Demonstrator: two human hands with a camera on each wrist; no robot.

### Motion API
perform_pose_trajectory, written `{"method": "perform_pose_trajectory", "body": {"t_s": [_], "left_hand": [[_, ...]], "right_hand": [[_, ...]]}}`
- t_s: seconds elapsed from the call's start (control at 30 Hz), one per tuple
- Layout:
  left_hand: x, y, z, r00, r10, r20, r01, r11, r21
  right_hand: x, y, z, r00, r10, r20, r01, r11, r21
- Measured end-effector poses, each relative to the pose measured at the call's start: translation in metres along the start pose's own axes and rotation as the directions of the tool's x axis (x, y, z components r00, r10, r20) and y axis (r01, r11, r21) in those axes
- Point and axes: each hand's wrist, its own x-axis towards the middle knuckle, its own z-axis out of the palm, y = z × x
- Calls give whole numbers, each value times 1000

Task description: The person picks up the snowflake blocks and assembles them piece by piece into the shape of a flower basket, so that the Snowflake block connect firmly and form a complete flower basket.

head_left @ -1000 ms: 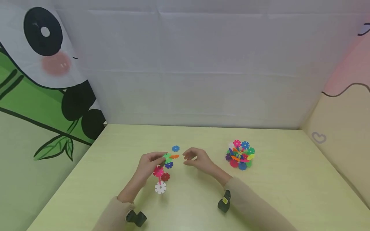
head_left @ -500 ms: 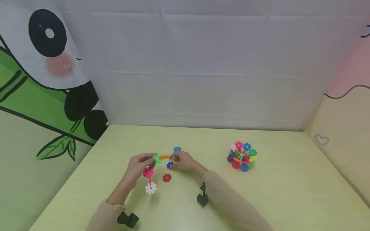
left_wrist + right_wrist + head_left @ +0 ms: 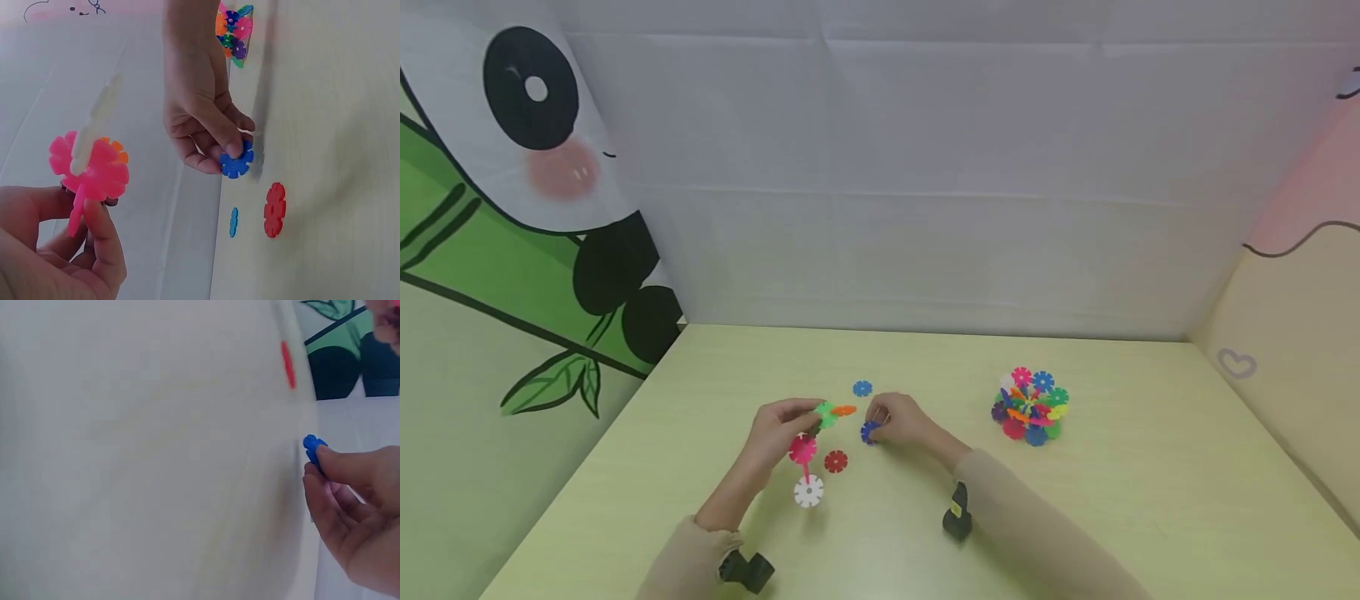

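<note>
My left hand (image 3: 777, 435) grips a chain of joined notched plastic discs. In the head view it runs from an orange disc (image 3: 845, 410) and a green disc (image 3: 826, 415) at the fingertips down through a pink disc (image 3: 802, 450) to a white disc (image 3: 808, 492) at its lower end. To its right, my right hand (image 3: 904, 421) pinches a dark blue disc (image 3: 237, 160) between thumb and fingers, apart from the chain. The right wrist view shows that blue disc (image 3: 314, 450) nearly edge-on.
A red disc (image 3: 836, 462) lies on the table (image 3: 1112, 500) between the hands. Farther back lies a light blue disc (image 3: 862, 388). A round cluster of many-coloured joined discs (image 3: 1028, 407) stands at the right, before the white backdrop (image 3: 925, 250).
My right hand came left to the dark blue disc on the table, took hold of it and moved back right with it. The left hand shifted left, then partly back, still holding the chain.
</note>
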Motion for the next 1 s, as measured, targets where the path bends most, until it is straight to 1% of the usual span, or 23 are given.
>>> {"method": "perform_pose_trajectory", "body": {"t_s": [0.07, 0.1, 0.13, 0.2, 0.27, 0.3, 0.37, 0.43, 0.53, 0.6, 0.7, 0.83, 1.0], "left_hand": [[0, 1, 6, 1000, 6, 13, -6, 1000, -11], [1, 2, 9, 1000, 13, 20, -13, 1000, -13], [1, 2, 13, 999, 18, 28, -18, 1000, -18], [1, 2, 19, 998, 33, 44, -32, 999, -25], [1, 3, 26, 997, 44, 59, -42, 999, -32], [1, 3, 30, 997, 44, 66, -42, 999, -32], [1, 3, 37, 996, 47, 77, -45, 999, -27], [0, 4, 44, 995, 47, 86, -46, 999, -14], [-1, 4, 54, 994, 59, 95, -61, 998, 16], [-2, 5, 58, 993, 64, 100, -66, 997, 26], [-3, 4, 63, 991, 68, 112, -72, 997, 29], [-2, 2, 65, 991, 67, 116, -70, 997, 23], [-2, 1, 68, 991, 63, 117, -66, 998, 21]], "right_hand": [[-14, 1, -7, 999, 26, -39, -21, 993, 118], [-22, 0, -11, 997, 46, -57, -34, 980, 198], [-30, -1, -16, 995, 63, -75, -40, 960, 276], [-46, -6, -26, 989, 102, -106, -49, 909, 414], [-60, -11, -35, 983, 124, -136, -39, 862, 505], [-65, -12, -39, 980, 129, -153, -29, 848, 529], [-74, -15, -45, 973, 146, -179, -22, 832, 555], [-80, -15, -47, 966, 171, -193, -33, 823, 567], [-86, -16, -47, 960, 201, -197, -53, 816, 575], [-89, -16, -45, 956, 207, -207, -51, 814, 578], [-93, -17, -44, 952, 203, -228, -35, 815, 578], [-96, -19, -44, 946, 208, -249, -27, 816, 578], [-97, -21, -43, 925, 247, -287, -36, 812, 583]]}}
